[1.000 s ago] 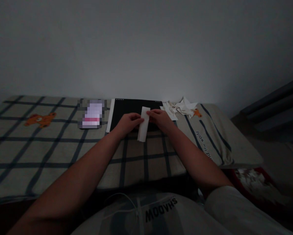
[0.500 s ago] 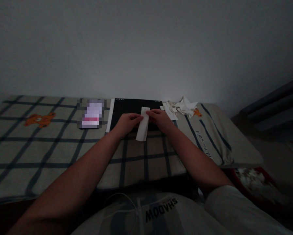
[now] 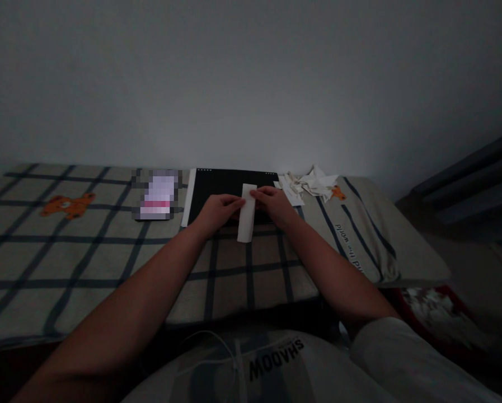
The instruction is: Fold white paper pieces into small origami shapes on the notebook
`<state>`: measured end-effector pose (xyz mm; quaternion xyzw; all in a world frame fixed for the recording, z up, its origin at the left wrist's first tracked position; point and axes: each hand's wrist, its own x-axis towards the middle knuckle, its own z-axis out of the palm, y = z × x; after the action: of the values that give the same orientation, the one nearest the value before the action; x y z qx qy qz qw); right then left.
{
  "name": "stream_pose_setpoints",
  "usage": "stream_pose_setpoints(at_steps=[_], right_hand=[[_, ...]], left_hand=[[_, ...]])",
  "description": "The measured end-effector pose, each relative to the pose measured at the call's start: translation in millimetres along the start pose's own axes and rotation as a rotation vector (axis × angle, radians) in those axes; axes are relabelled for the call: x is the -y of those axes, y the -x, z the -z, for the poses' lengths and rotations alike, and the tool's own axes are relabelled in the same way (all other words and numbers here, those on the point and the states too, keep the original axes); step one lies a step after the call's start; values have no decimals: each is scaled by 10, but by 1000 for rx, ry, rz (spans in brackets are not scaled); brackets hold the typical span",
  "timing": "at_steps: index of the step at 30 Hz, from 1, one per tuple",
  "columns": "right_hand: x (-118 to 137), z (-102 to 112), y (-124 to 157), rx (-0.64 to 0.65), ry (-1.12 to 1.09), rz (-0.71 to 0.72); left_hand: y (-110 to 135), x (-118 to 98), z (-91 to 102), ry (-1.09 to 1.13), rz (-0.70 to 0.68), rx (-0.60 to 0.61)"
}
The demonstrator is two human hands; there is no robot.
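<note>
A narrow strip of white paper (image 3: pixel 246 218) hangs between my two hands, its lower end pointing toward me. My left hand (image 3: pixel 220 212) pinches its left edge near the top between thumb and fingers. On the other edge, my right hand (image 3: pixel 272 202) pinches it with thumb and fingertips. Beneath both hands lies a flat black sheet or board (image 3: pixel 217 187) with a white left border and small white marks along its far edge. Just right of it, crumpled and torn white paper (image 3: pixel 315 183) sits in a heap.
A phone-like device with a blurred screen (image 3: pixel 158 193) lies left of the black board. Everything rests on a checked cloth (image 3: pixel 108 257) with bear prints, against a pale wall (image 3: pixel 251 89). At lower right, a red container (image 3: pixel 452 294) holds white scraps on the floor.
The lower end of the paper strip has swung slightly right, so the strip looks narrower and straighter. Both hands keep nearly the same place and grip.
</note>
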<state>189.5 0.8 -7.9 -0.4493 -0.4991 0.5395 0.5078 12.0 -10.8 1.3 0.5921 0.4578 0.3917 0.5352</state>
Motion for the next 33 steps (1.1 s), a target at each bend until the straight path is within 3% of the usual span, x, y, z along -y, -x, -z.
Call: stream_pose_setpoints(at_steps=[9, 18, 33], right_hand=[[33, -11, 13, -20, -42, -29], [91, -10, 44, 43, -131, -82], [-18, 3, -1, -88, 46, 51]], left_hand=[[-18, 27, 20, 8, 26, 22], [-15, -17, 48, -52, 41, 39], [8, -52, 28, -38, 63, 54]])
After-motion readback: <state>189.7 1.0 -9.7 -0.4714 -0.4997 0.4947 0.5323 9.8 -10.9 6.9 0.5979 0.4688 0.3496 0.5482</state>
